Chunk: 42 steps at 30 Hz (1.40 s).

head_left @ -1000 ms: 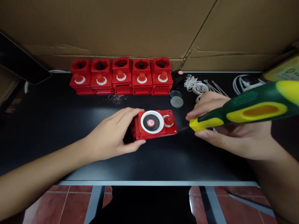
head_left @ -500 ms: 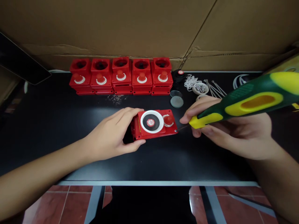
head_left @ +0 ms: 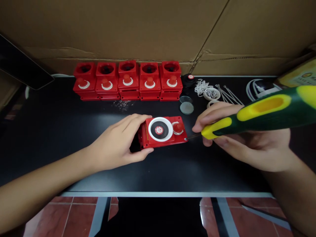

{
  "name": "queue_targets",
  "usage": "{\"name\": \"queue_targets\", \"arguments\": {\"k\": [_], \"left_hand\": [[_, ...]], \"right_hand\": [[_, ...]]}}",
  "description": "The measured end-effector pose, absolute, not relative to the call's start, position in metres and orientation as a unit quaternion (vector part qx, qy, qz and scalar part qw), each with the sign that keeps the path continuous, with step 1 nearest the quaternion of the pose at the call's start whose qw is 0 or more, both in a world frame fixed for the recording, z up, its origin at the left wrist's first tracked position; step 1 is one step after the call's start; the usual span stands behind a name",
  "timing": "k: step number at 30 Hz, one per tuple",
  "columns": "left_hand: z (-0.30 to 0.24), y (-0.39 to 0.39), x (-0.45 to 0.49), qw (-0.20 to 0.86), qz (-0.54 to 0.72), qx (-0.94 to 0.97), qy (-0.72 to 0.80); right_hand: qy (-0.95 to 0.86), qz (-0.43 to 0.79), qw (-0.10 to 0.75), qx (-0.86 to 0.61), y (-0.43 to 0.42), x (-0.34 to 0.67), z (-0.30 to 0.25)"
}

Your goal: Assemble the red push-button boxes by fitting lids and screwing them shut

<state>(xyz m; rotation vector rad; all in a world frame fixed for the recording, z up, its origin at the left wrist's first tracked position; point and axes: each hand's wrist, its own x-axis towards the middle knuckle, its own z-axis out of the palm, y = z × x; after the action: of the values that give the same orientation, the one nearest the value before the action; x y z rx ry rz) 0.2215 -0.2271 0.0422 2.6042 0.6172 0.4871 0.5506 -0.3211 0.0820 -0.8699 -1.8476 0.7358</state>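
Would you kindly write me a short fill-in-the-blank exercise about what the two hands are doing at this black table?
The left hand grips a ____ plastic unit on the black table.
The right hand holds a screwdriver with a green and ____ handle.
Its tip meets the unit's near ____ corner.
Behind, similar units stand ____ across.
Missing words: red, yellow, right, five.

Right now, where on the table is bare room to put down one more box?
Bare: the left part of the table, between the row of red boxes and the left hand; also the front strip before the held red box. Crowded: the back right, with screws, discs, the right hand and the screwdriver.
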Motion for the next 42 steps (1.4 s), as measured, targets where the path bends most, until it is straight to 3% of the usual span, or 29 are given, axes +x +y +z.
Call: {"name": "queue_targets", "arguments": {"k": [9,18,29,42], "left_hand": [[0.040,-0.227,0.221,0.199,0.182,0.939,0.213],[0.042,-0.228,0.222,0.195,0.176,0.940,0.220],[0.042,-0.229,0.222,0.169,0.169,0.946,0.218],[0.044,-0.230,0.223,0.170,0.161,0.948,0.217]], "right_hand": [[-0.756,0.241,0.446,-0.415,-0.332,0.562,0.067],[-0.770,0.258,0.462,-0.357,-0.323,0.555,0.075],[-0.769,0.226,0.454,-0.390,-0.323,0.558,0.072],[-0.767,0.274,0.438,-0.380,-0.319,0.558,0.078]]}}
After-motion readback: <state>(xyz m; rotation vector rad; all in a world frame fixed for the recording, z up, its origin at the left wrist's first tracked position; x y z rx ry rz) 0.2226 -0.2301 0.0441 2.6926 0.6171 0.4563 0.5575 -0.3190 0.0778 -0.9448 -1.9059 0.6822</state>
